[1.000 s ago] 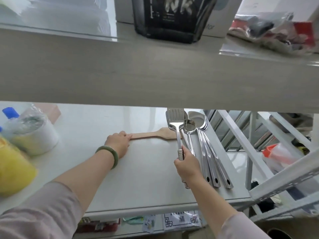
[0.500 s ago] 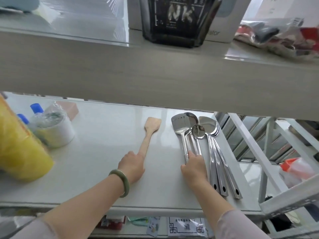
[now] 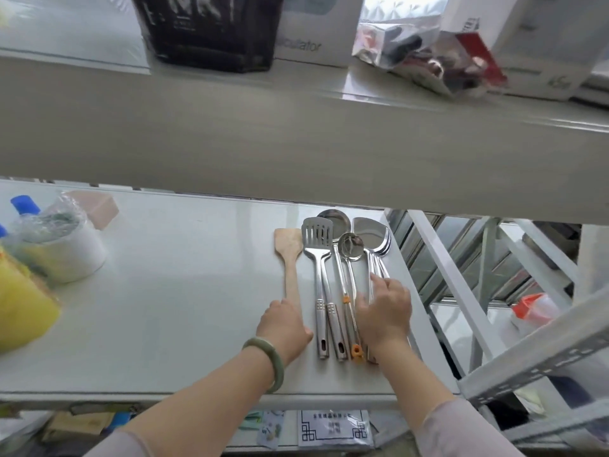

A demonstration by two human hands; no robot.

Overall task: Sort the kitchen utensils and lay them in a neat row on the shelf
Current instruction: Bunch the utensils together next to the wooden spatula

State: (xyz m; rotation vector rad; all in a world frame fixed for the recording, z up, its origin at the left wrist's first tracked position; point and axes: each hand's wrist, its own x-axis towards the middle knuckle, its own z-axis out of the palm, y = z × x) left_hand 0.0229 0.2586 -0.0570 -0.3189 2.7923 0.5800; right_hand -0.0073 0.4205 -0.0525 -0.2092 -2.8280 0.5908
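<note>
On the white shelf [image 3: 184, 308] the utensils lie side by side, handles toward me. Leftmost is a wooden spatula [image 3: 289, 255]; my left hand [image 3: 284, 328], with a green bangle on the wrist, covers its handle end. Beside it lie a slotted steel turner [image 3: 317, 255], a steel ladle [image 3: 334, 222] and a small strainer [image 3: 351, 247] with an orange handle tip. Steel spatulas [image 3: 372, 239] are stacked at the right. My right hand [image 3: 384, 313] rests with spread fingers on their handles, hiding them.
A wrapped white roll [image 3: 62, 252], blue-capped bottles [image 3: 24, 206], a pink block [image 3: 99, 207] and a yellow bag [image 3: 23, 311] sit at the shelf's left. The upper shelf board [image 3: 296, 150] overhangs. A white metal rack frame [image 3: 461, 291] stands to the right.
My left hand swung the wooden spatula from crosswise to parallel and slid it right against the steel turner. My right hand left the turner's handle and moved onto the rightmost handles.
</note>
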